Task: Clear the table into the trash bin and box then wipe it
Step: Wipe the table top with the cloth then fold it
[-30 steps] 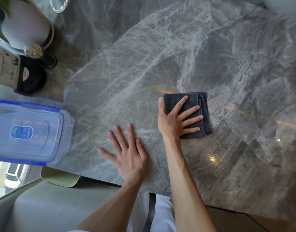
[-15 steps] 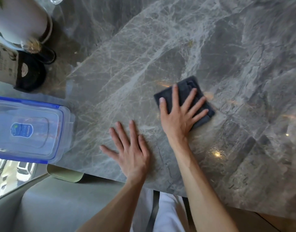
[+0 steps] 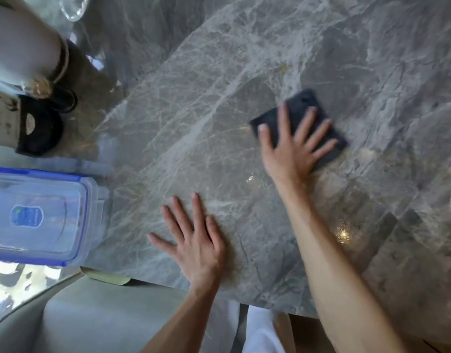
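A clear plastic box with a blue-rimmed lid [image 3: 38,217] sits at the grey marble table's [image 3: 194,110] left edge. The left hand [image 3: 196,243] lies flat, fingers spread, on bare marble. The right hand [image 3: 293,151], fingers splayed, presses a folded dark grey cloth [image 3: 303,113] against the tabletop.

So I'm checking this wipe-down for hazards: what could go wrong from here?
1. The right hand pushes the dark cloth with a flat palm; it could slip free.
2. A wide sweep left might knock the dark bottle or glass.
3. The plastic box sits at the table edge and could be nudged off.
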Motion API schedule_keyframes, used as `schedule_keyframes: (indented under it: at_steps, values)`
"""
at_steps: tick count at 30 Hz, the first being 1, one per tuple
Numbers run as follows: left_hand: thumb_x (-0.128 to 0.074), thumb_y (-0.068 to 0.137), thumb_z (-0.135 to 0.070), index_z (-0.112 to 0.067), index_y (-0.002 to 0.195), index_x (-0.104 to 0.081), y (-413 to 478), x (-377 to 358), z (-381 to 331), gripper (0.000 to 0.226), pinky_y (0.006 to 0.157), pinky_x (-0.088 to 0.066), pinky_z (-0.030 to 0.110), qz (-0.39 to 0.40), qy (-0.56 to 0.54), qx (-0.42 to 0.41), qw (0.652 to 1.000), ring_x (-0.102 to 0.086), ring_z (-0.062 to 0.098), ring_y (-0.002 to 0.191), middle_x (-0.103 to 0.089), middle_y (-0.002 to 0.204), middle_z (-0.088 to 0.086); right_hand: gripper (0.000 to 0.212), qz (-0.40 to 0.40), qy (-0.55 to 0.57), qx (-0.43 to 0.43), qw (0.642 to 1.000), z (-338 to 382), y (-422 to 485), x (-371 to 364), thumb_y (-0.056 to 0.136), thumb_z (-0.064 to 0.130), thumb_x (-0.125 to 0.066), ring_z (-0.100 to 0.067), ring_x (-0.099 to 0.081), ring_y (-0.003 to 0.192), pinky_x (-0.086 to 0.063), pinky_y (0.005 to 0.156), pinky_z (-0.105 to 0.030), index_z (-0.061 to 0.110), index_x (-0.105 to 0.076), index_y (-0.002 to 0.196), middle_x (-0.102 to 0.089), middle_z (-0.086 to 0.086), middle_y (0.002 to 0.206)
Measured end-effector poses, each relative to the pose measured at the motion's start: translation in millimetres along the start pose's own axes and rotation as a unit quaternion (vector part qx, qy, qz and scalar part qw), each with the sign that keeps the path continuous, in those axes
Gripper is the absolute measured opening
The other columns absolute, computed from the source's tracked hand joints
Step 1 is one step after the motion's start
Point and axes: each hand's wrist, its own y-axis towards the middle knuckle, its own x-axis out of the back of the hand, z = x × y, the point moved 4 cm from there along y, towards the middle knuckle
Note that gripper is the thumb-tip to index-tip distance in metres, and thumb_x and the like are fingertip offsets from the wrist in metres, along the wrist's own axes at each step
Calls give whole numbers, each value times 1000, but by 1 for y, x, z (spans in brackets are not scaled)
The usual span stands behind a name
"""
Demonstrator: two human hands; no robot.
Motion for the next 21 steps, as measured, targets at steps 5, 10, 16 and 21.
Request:
schedule_keyframes:
  at_steps: [5, 10, 16, 21]
  values:
    - [-16, 97, -46, -45, 151, 3, -2, 1, -2, 57, 113, 1, 70, 14, 3, -1, 1000, 13, 19, 151, 9, 164, -4, 64, 19, -34, 223, 974, -17, -120, -8, 89, 72, -36, -39, -10, 151, -12, 114, -68, 51, -22, 148, -20, -5, 163]
    - [-19, 97, -45, -43, 152, -2, -1, -2, 2, 57, 112, 0, 71, -5, 6, 3, 1000, 7, 20, 152, 4, 164, -1, 64, 29, -87, 134, 987, -136, -105, 12, 89, 73, -34, -36, -15, 150, -13, 117, -64, 50, -24, 148, -23, -6, 162]
    - [-18, 97, -45, -43, 152, -1, -1, -2, 1, 57, 113, 3, 70, -9, 11, -1, 1000, 8, 20, 152, 5, 164, -1, 64, -10, -21, -64, 998, -55, 33, 7, 89, 74, -19, -49, -13, 147, -11, 110, -71, 50, -25, 148, -20, -14, 162]
    - [-19, 96, -44, -45, 151, 2, -2, 1, -2, 58, 113, 1, 70, 6, 17, -4, 1000, 9, 20, 152, 5, 164, -2, 57, -31, -7, 152, 988, 15, -65, -8, 94, 67, -31, -43, -14, 149, -11, 114, -68, 50, -26, 147, -26, -9, 161]
